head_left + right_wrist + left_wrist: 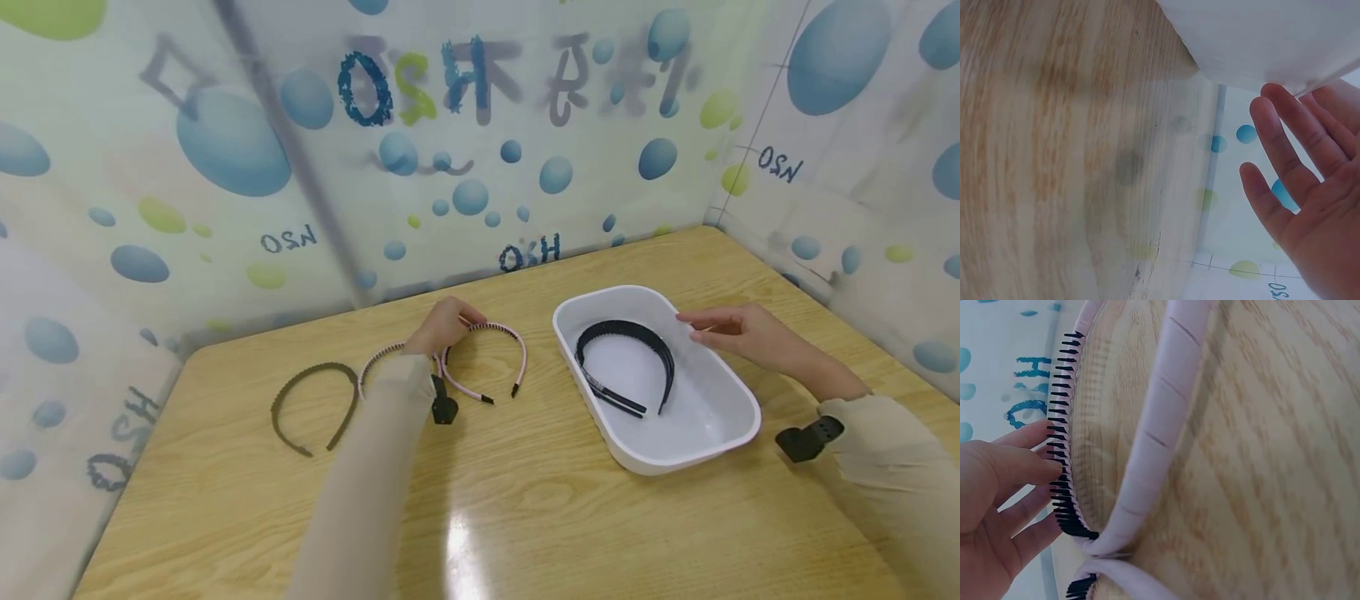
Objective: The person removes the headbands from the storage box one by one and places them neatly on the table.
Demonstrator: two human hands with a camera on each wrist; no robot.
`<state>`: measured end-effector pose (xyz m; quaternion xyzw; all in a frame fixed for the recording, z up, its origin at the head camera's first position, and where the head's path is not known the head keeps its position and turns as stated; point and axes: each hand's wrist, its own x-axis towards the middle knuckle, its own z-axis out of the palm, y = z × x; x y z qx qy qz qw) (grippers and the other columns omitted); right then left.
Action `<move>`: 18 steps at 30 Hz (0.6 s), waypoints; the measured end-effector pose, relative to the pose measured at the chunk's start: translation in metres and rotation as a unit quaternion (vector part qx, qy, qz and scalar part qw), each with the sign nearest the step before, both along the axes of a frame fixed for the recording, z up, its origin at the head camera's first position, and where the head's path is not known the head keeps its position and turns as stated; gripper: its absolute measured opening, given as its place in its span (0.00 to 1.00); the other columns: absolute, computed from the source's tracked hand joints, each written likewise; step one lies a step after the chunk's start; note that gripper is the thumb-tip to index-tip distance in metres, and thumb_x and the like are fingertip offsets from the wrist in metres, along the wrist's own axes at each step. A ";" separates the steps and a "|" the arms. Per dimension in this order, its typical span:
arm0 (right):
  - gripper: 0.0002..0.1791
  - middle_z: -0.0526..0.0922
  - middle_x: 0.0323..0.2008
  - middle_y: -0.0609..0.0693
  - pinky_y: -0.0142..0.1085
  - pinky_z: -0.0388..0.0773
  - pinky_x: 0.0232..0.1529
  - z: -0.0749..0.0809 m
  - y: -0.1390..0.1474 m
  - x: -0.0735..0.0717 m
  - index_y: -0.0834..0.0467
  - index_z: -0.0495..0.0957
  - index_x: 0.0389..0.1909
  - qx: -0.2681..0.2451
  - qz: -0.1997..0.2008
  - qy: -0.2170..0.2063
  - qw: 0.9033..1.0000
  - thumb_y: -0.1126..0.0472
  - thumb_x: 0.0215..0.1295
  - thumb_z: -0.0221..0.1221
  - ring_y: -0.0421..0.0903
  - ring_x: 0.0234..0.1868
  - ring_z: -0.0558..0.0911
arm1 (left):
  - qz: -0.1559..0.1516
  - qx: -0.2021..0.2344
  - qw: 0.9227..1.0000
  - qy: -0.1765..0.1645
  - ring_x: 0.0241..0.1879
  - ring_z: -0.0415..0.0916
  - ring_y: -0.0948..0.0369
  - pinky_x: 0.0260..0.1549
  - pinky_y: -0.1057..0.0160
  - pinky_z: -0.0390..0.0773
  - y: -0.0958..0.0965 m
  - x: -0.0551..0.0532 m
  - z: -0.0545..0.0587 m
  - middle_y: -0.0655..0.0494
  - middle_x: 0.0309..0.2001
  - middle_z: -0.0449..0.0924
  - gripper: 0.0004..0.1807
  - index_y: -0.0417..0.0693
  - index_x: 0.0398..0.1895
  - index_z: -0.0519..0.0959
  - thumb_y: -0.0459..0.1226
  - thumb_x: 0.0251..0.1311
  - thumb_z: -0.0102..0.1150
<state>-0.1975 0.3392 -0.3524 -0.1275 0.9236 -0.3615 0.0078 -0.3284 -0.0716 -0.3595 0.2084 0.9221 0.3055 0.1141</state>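
Observation:
My left hand [441,327] pinches a pink headband [523,357] along its curved top, thumb on the black comb teeth and fingers behind. In the left wrist view this held headband [1159,419] stands close to the camera. Another pink headband [375,358] lies beside it on the left, partly hidden by my sleeve. My right hand [742,333] touches the far right rim of a white plastic basin [720,417] with fingers nearly straight. Black headbands [626,327] lie overlapping inside the basin. In the right wrist view, fingertips [1264,107] reach the basin's outer side.
A dark olive headband [279,408] rests on the wooden table [525,533], farther left. Behind the table hangs a curtain [465,233] with blue and green dots, and it continues along the left and right sides.

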 end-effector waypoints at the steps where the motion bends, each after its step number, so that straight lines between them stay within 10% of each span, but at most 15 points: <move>1: 0.22 0.74 0.51 0.66 0.25 0.75 0.36 0.000 0.000 0.000 0.66 0.72 0.56 0.000 0.000 0.000 1.000 0.60 0.64 0.56 0.34 0.41 0.77 | -0.001 0.001 1.000 0.001 0.48 0.74 0.51 0.46 0.59 0.74 0.000 0.000 0.000 0.45 0.46 0.79 0.21 0.39 0.46 0.81 0.18 0.56 0.43; 18: 0.21 0.76 0.50 0.66 0.27 0.76 0.36 0.000 -0.001 0.001 0.66 0.73 0.55 -0.012 0.014 0.015 1.000 0.60 0.64 0.56 0.32 0.39 0.77 | 0.008 0.004 1.000 0.008 0.49 0.72 0.52 0.47 0.58 0.73 0.002 0.002 0.007 0.45 0.48 0.77 0.16 0.38 0.49 0.79 0.25 0.59 0.49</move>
